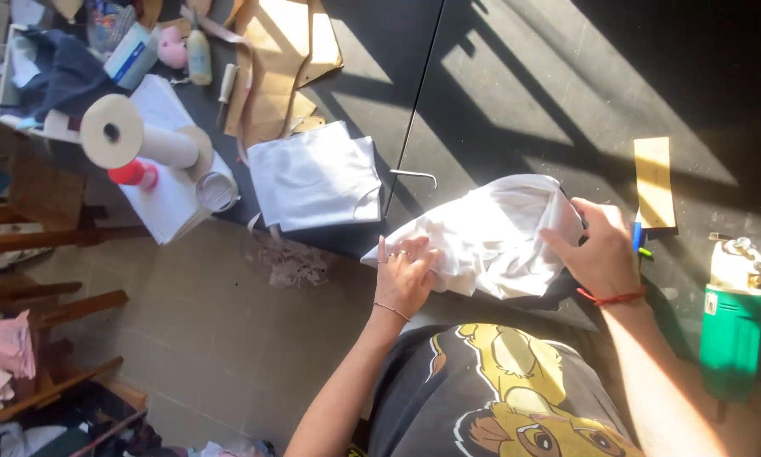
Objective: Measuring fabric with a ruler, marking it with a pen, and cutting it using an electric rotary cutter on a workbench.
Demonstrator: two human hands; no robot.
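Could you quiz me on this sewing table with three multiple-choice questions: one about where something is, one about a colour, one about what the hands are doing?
1. Where does the big thread spool lie?
A. far left of the table
B. by the right hand
C. on the floor

2. What colour is the bunched cloth?
A. red
B. white
C. black

3. How are the hands placed?
A. both in the air
B. both on the cloth
C. one holds scissors

Answers: 1 A, it lies on white sheets at the left; 2 B, plainly white; 3 B, the left hand presses the cloth and the right hand grips it.
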